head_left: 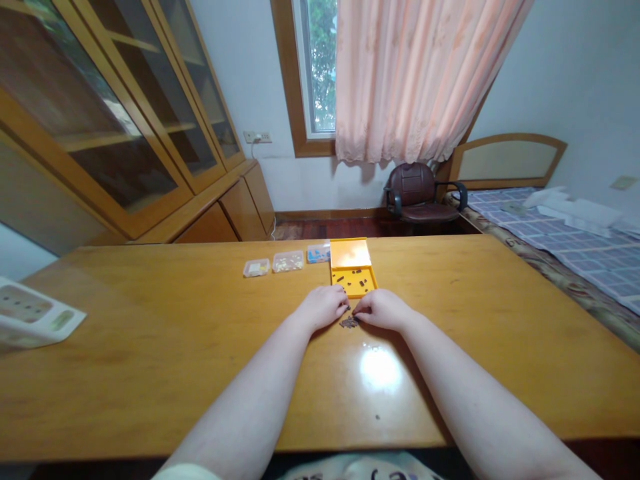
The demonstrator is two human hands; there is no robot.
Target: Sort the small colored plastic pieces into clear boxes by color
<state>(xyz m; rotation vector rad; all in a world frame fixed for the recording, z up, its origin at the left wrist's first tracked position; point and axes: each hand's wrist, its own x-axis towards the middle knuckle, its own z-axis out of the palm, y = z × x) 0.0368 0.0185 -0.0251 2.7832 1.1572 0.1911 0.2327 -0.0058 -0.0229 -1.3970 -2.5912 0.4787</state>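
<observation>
Far out to the left of your hands, at the edge of the wooden table, stands a white slotted object, and beyond it, ahead and to the left, rises the glass-doored cabinet. Coming closer, three clear boxes run in a row ahead and to the left of your grip: the leftmost box and the middle box hold pale pieces, and the right-hand box, nearest the yellow case, holds blue pieces. Your left hand has its fingers bent down and drawn in narrow; a small dark bit shows by their tips, but you cannot tell from here whether they pinch it. Just ahead of your hands lies the yellow case, opened out, with a few dark pieces scattered in its nearer half. The heap of small dark parts sits on the table right at your fingertips, on your side of them. Your right hand is curled in at the heap's right side, fingers close together; whether they grip a part, you cannot tell. Well past your grip, ahead and to the right, are the dark red chair and, farther right, the bed.
</observation>
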